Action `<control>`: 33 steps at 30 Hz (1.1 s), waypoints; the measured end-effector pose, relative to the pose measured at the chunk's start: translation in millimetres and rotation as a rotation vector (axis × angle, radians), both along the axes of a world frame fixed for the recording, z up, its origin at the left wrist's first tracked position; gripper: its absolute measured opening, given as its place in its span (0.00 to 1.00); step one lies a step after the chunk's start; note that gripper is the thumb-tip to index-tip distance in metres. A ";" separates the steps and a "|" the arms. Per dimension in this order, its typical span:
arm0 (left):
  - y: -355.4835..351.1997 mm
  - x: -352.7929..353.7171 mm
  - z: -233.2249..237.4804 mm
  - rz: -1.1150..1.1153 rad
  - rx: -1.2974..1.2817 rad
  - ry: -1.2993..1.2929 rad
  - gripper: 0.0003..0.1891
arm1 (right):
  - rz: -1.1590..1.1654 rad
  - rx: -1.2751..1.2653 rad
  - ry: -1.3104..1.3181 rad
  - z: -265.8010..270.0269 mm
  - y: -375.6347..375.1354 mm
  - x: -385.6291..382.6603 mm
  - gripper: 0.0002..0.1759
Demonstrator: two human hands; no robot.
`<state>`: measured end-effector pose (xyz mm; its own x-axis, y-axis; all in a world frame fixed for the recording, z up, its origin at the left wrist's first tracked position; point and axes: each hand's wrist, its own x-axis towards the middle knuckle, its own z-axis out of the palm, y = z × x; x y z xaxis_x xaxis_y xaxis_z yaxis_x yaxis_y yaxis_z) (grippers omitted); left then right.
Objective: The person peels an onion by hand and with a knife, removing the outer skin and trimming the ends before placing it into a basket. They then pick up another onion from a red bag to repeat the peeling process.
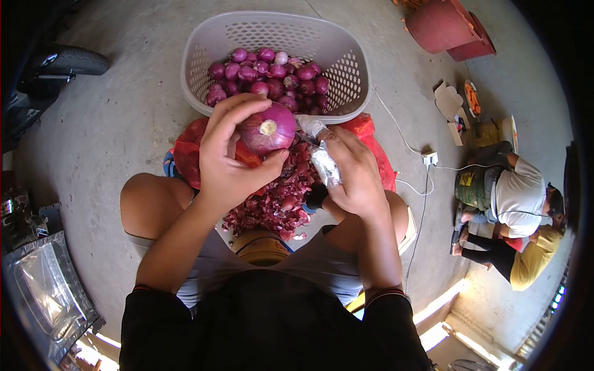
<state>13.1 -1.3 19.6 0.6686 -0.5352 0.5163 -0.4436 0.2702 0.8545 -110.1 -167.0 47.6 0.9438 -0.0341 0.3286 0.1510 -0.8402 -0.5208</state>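
Glossy purple onion [276,132], pale end showing; left hand [221,162] clasps it, fingers curved; right hand [356,168] half-curled alongside, hold unclear

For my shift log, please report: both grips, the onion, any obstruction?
Left grip: holding purple onion, pale end facing camera. Right grip: close beside, fingers partly wrapped, contents unclear. Onion skins heaped below; nothing seen blocking.

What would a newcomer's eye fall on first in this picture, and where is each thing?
Probably the large purple onion held up in the left hand, close to the middle of the view. Just beyond it stands a grey perforated basket with many more onions inside. Nearer the wearer, below the held onion, lies a heap of loose red skins.
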 end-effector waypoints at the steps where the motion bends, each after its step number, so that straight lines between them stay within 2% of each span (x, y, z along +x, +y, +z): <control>1: 1.4 1.2 1.3 0.024 0.061 -0.105 0.31 | -0.009 -0.015 0.004 -0.5 1.8 -0.5 0.29; 13: 2.0 -1.3 5.1 0.123 0.188 -0.281 0.29 | -0.054 -0.062 0.125 7.7 10.4 -0.7 0.28; 16: 1.4 -2.7 0.6 0.090 0.154 -0.135 0.29 | -0.041 -0.064 0.141 5.5 8.5 -0.9 0.27; 20: 1.7 0.7 -2.2 0.059 0.134 -0.113 0.29 | -0.077 -0.039 0.157 8.6 7.7 -2.4 0.26; 26: -1.4 1.4 -1.2 0.022 0.027 0.023 0.29 | -0.022 0.109 0.028 1.6 0.1 -3.8 0.24; 33: 1.7 4.1 -2.5 -0.127 -0.043 0.207 0.29 | -0.016 -0.008 0.012 1.6 -1.2 -1.5 0.24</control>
<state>17.3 0.4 17.1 0.6913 -0.6021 0.3994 -0.2205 0.3505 0.9102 -111.6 -168.2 49.2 0.9472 -0.0463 0.3174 0.1313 -0.8467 -0.5156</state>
